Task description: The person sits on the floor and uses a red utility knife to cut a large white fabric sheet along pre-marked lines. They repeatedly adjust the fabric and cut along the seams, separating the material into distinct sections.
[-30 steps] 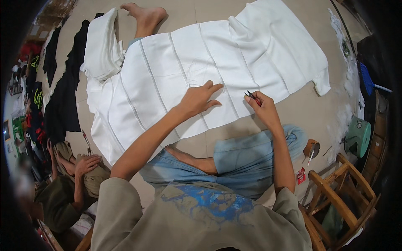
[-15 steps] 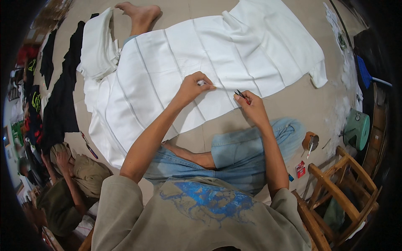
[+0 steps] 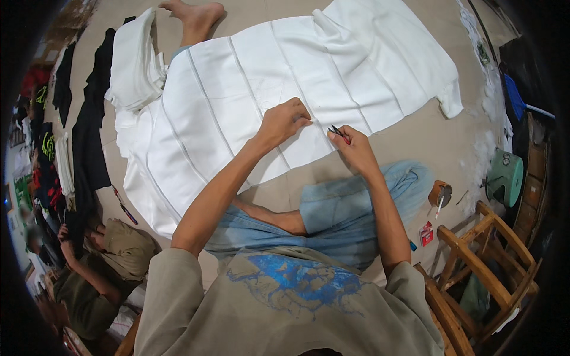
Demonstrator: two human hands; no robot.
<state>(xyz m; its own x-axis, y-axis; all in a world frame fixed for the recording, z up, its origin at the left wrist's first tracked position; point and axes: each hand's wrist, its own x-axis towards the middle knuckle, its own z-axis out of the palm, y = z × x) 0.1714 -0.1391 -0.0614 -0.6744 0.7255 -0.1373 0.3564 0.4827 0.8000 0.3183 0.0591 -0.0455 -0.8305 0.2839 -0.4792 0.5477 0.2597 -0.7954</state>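
A long white fabric [image 3: 219, 89] with several seam-like lines running across it lies spread over the floor and past my legs. Over its middle, my left hand [image 3: 285, 123] is closed in a pinch beside one of those lines. Whatever sits between its fingertips is too small to make out. My right hand [image 3: 355, 148] is by the fabric's near edge, wrapped round thread snips [image 3: 339, 134] with dark blades and a red handle. The blades point toward my left hand, a short distance apart from it.
Folded white fabric [image 3: 135, 65] is stacked at the far left, beside black cloth [image 3: 92, 142]. Another person [image 3: 113, 255] sits at the left, near a pen-like tool [image 3: 126, 207]. To my right are a wooden stool [image 3: 475, 261], a green plastic stool [image 3: 504, 178], a small red pack [image 3: 426, 233] and a round brown container [image 3: 439, 193].
My left hand has shifted slightly right, and my right hand with the snips slightly left, so they are closer. At the left, the other person's hand has moved from the head toward the black cloth.
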